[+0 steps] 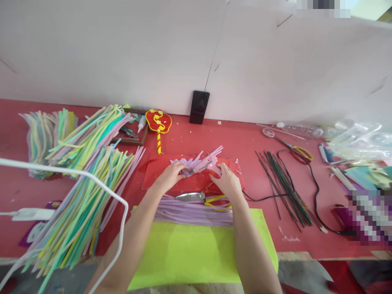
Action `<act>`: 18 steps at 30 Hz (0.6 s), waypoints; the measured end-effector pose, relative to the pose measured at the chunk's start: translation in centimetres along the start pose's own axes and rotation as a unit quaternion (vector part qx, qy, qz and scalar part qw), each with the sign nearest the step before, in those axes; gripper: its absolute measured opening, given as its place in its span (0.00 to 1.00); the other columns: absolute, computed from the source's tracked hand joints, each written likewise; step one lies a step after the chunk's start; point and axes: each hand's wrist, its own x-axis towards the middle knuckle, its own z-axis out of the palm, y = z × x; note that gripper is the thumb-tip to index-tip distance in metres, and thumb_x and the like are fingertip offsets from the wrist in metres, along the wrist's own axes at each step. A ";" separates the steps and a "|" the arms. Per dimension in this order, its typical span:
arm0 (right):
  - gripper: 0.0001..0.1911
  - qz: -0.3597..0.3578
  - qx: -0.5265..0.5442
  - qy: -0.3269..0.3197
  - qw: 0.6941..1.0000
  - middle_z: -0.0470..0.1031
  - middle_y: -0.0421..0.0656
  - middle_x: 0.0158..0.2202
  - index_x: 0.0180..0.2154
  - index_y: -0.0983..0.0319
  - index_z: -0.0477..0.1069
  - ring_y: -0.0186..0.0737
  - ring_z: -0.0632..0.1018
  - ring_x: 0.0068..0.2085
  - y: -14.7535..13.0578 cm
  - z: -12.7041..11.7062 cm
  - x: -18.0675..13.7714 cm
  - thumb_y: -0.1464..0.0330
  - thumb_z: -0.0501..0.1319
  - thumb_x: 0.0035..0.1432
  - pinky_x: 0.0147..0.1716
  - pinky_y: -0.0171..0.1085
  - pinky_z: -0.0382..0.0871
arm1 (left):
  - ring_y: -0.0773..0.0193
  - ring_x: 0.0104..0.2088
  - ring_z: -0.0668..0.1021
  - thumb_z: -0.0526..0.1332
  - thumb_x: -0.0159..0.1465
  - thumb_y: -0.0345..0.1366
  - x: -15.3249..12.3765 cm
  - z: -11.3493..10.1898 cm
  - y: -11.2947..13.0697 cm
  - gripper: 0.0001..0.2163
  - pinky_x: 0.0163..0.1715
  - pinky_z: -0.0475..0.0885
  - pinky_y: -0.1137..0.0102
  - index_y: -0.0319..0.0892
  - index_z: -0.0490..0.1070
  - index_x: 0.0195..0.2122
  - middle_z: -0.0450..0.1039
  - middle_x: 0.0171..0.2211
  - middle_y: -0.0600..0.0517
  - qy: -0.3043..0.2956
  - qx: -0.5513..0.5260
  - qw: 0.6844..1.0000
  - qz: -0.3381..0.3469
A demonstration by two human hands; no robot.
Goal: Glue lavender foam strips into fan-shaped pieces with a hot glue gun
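— While your hands are both over the red board [150,179], what is in them?
— Your left hand [172,176] has its fingers bent narrowly at the cut lilac pieces [192,163], on the middle of the board. Your right hand [226,179] curls about the end of a pink object [208,163] beside them. I can't tell whether either grips firmly.
— And what stands in your way?
— Yellow-handled scissors [191,197] lie between your forearms, on long lilac stems [196,219] along the lime cloth [190,253]. A white cable [121,196] crosses in front of your left forearm. On your right, a black cord [266,199] runs by some dark green stems [286,188].
— Anything farther out?
— To your left, pastel stems [79,212] sprawl in big bundles; behind the board are a red-and-yellow ornament [158,121] and a phone [199,107] against the wall [122,53]. Clear plastic [361,141] heaps at your far right.
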 end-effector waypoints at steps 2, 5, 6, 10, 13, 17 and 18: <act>0.16 -0.001 0.001 0.000 1.000 0.76 0.43 0.43 0.45 0.56 0.64 0.44 0.77 0.40 0.0 0.0 0.0 0.61 0.59 0.54 0.30 0.35 0.63 | 0.64 0.36 0.76 0.65 0.54 0.23 0.0 -0.1 0.1 0.15 0.39 0.70 0.68 0.41 0.73 0.42 0.72 0.36 0.51 -0.004 -0.002 1.000 -0.005; 0.16 -0.005 0.004 -0.003 1.000 0.76 0.42 0.43 0.44 0.56 0.63 0.43 0.77 0.42 0.0 0.1 0.0 0.61 0.59 0.54 0.31 0.35 0.63 | 0.64 0.37 0.76 0.65 0.54 0.23 0.0 -0.1 0.3 0.14 0.40 0.70 0.68 0.41 0.73 0.42 0.72 0.37 0.51 -0.006 -0.001 1.000 -0.013; 0.16 -0.006 0.004 -0.002 1.000 0.76 0.42 0.43 0.44 0.56 0.63 0.43 0.77 0.42 0.0 0.1 0.0 0.61 0.59 0.54 0.31 0.35 0.63 | 0.64 0.37 0.76 0.65 0.54 0.23 0.0 -0.1 0.4 0.14 0.40 0.70 0.68 0.41 0.73 0.42 0.72 0.37 0.50 -0.006 -0.001 1.000 -0.014; 0.16 -0.007 0.006 0.001 1.000 0.77 0.42 0.42 0.44 0.56 0.63 0.44 0.77 0.42 0.1 0.2 -0.1 0.61 0.59 0.54 0.31 0.35 0.63 | 0.64 0.37 0.76 0.65 0.55 0.23 0.0 -0.1 0.2 0.14 0.40 0.70 0.68 0.42 0.73 0.42 0.73 0.37 0.51 -0.004 0.002 1.000 -0.010; 0.15 -0.011 0.013 -0.001 1.000 0.77 0.42 0.41 0.43 0.56 0.63 0.44 0.77 0.42 0.4 0.5 0.0 0.62 0.59 0.53 0.31 0.34 0.62 | 0.64 0.37 0.75 0.64 0.55 0.24 0.0 0.0 0.1 0.14 0.40 0.70 0.67 0.42 0.73 0.42 0.73 0.37 0.51 -0.003 0.004 1.000 -0.006; 0.13 -0.022 0.027 0.004 0.999 0.76 0.42 0.40 0.43 0.57 0.64 0.43 0.77 0.40 0.9 0.9 0.2 0.64 0.58 0.53 0.31 0.34 0.62 | 0.64 0.37 0.75 0.64 0.55 0.24 0.0 0.0 0.2 0.13 0.40 0.71 0.67 0.41 0.73 0.42 0.72 0.37 0.50 0.000 0.003 1.000 -0.006; 0.13 -0.027 0.034 0.005 0.999 0.76 0.42 0.41 0.43 0.57 0.64 0.42 0.77 0.39 1.0 1.0 0.2 0.65 0.58 0.53 0.31 0.34 0.62 | 0.64 0.37 0.75 0.64 0.55 0.24 0.0 0.0 0.2 0.13 0.40 0.71 0.67 0.41 0.73 0.42 0.72 0.37 0.50 0.001 0.001 1.000 -0.005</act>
